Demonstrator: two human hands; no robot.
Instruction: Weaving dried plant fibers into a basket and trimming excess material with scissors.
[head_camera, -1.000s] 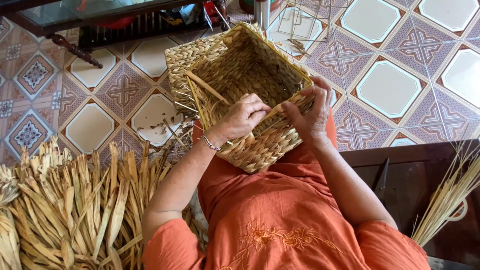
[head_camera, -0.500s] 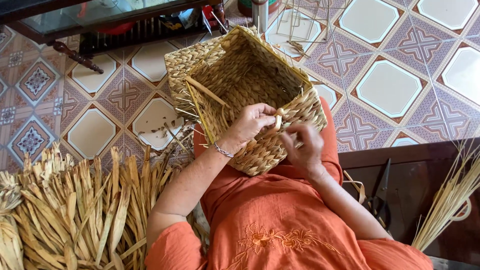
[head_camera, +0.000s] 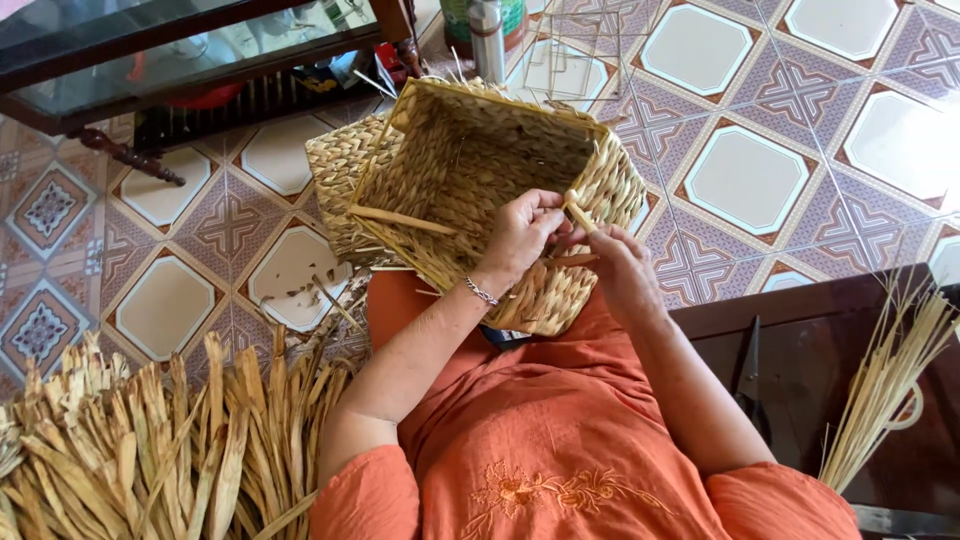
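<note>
Head view, square woven basket (head_camera: 470, 190) tilted on the lap over patterned floor tiles (head_camera: 745, 180), left hand (head_camera: 520, 235) curled over its rim pinching a straw strand (head_camera: 578, 214), right hand (head_camera: 620, 270) closed on the same strand, dried leaf bundle (head_camera: 130, 450) lower left.

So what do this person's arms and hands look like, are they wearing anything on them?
Both hands are bare, no gloves. The left hand has a thin silver chain bracelet at the wrist; the right hand shows no jewellery that I can make out. The arms are uncovered up to short orange sleeves, part of an orange top with embroidery in a matching thread.
</note>
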